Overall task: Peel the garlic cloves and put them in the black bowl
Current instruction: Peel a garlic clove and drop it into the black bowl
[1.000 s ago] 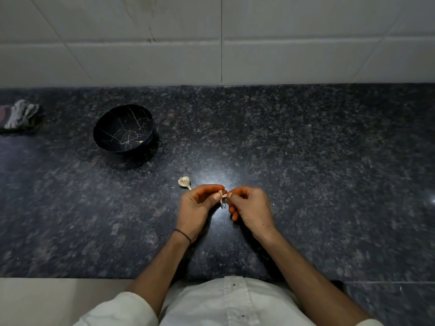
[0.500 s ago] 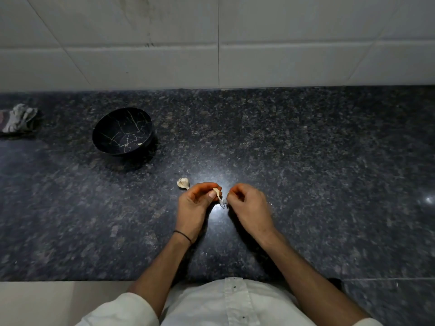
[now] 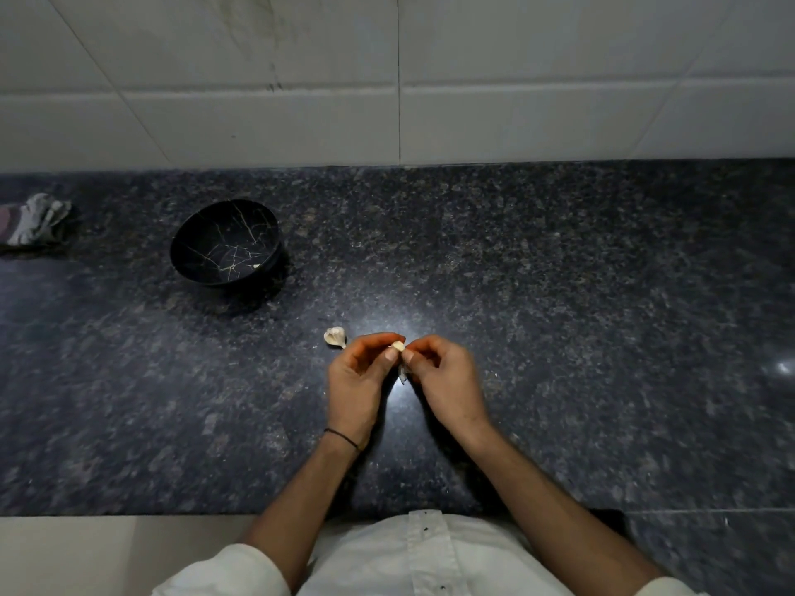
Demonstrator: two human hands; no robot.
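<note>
Both hands meet over the middle of the dark speckled worktop (image 3: 559, 294), near its front edge. The left hand (image 3: 359, 374) has a narrow grip: its thumb and curled forefinger pinch a small pale garlic clove (image 3: 398, 347) from the left. The right hand (image 3: 449, 378) pinches the same clove from the right with thumb and forefinger, its other fingers curled in. The clove is off the worktop, held between the two sets of fingertips. A thin strip of skin (image 3: 403, 375) hangs below it in the gap between the hands; I cannot tell which fingers hold it. Just left of the left hand, a second garlic piece (image 3: 335, 336) lies on the worktop, still in its skin. The black bowl (image 3: 202, 238), veined with gold lines, stands well apart to the far left, with a small pale bit (image 3: 257, 266) inside near its right wall. A crumpled cloth (image 3: 36, 219) lies at the far left edge.
</note>
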